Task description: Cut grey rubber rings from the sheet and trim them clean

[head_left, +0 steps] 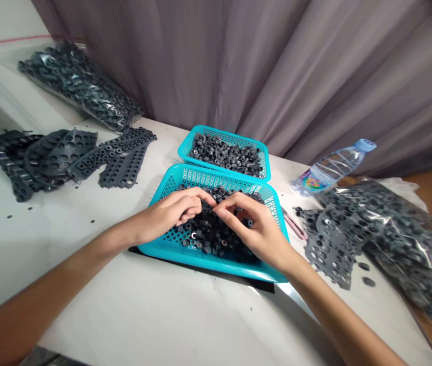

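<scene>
My left hand (pixel 172 211) and my right hand (pixel 252 223) meet fingertip to fingertip over the near turquoise basket (pixel 162 250), which holds a heap of small dark grey rubber rings (pixel 210 234). Both hands pinch small rubber pieces from the heap between thumb and fingers. A second turquoise basket (pixel 185 148) stands just behind, filled with the same rings (pixel 225 152).
Stacked dark rubber sheets (pixel 59 155) with rows of rings lie at the left. A clear bag of rubber parts (pixel 80 84) sits at the back left, another bag (pixel 402 234) at the right. Punched-out rubber sheets (pixel 328 241) and a plastic water bottle (pixel 332 168) lie right of the baskets. A grey curtain hangs behind.
</scene>
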{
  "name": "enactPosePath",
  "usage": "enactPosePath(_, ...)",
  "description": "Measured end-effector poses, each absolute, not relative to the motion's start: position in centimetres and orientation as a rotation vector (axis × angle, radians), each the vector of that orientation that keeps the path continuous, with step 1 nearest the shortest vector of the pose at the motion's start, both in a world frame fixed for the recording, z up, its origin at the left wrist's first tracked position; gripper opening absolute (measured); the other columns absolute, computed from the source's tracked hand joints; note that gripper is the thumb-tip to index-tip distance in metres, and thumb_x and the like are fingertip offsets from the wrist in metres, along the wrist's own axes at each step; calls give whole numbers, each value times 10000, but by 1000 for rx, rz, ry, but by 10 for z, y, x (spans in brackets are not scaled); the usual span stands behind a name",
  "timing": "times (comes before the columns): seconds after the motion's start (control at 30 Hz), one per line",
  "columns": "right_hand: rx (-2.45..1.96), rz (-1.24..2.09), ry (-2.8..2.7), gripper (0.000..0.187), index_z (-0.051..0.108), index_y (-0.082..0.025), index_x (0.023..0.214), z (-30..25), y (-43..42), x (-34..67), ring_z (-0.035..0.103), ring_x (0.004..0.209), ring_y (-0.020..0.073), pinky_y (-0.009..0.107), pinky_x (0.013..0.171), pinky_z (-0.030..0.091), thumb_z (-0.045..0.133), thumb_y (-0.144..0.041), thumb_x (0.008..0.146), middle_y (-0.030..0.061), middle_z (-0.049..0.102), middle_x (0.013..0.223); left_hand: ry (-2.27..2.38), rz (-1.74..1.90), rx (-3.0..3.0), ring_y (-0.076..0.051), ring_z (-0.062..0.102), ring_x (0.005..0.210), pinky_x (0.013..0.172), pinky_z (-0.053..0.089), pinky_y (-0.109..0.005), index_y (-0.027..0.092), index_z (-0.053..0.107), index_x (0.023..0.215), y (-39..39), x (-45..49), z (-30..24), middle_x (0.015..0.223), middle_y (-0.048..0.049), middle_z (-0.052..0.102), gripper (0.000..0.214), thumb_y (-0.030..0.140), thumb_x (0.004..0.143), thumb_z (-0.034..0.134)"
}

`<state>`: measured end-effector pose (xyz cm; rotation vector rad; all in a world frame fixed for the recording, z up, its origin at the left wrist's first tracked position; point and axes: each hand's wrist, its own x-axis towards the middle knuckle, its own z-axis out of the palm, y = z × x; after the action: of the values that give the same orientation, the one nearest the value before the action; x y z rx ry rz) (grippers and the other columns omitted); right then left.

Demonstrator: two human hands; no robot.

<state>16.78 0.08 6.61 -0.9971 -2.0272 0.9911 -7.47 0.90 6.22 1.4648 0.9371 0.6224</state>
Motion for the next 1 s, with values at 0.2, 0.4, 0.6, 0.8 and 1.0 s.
enactPosePath(0.2, -943, 977, -2022, 171, 723, -237, 1198, 68, -1, 167, 614, 880, 165, 304, 789, 495, 632, -312, 1073, 28, 683, 1016, 927, 598, 1508, -150, 389, 751, 655, 348, -279, 253, 578, 1300, 4, -72, 68, 848, 36, 424, 308, 466, 1104, 470)
enactPosePath(0.4, -807, 980, -2113, 323, 692, -276, 1374, 67, -1, 167, 553, 851, 158, 298, 763, 470, 671, -249, 1052, 17, 613, 988, 825, 466, 1463, -132, 357, 716, 627, 305, -272, 285, 505, 1315, -2, -71, 77, 836, 58, 437, 332, 529, 1090, 510)
enactPosePath(0.6, -774, 973, -2165, 282, 739, -287, 1323, 66, -3, 168, 495, 782, 146, 283, 693, 435, 668, -245, 1053, 2, 525, 930, 798, 412, 1475, -134, 431, 773, 677, 359, -269, 285, 514, 1280, -4, -71, 78, 887, 49, 478, 358, 565, 1060, 560)
enactPosePath(0.8, -740, 981, -2153, 169, 774, -248, 1185, 67, -4, 167, 520, 801, 151, 288, 683, 424, 673, -244, 1050, 8, 559, 915, 846, 292, 1572, -153, 519, 898, 828, 421, -293, 280, 559, 1207, -7, -71, 82, 950, 34, 539, 364, 610, 1054, 537)
enactPosePath(1.0, -778, 990, -2090, 95, 761, -231, 1103, 67, -3, 167, 542, 809, 150, 287, 701, 456, 700, -255, 1034, 8, 588, 913, 820, 397, 1419, -131, 417, 772, 720, 365, -276, 263, 548, 1155, -5, -69, 79, 884, 41, 425, 391, 631, 1084, 438)
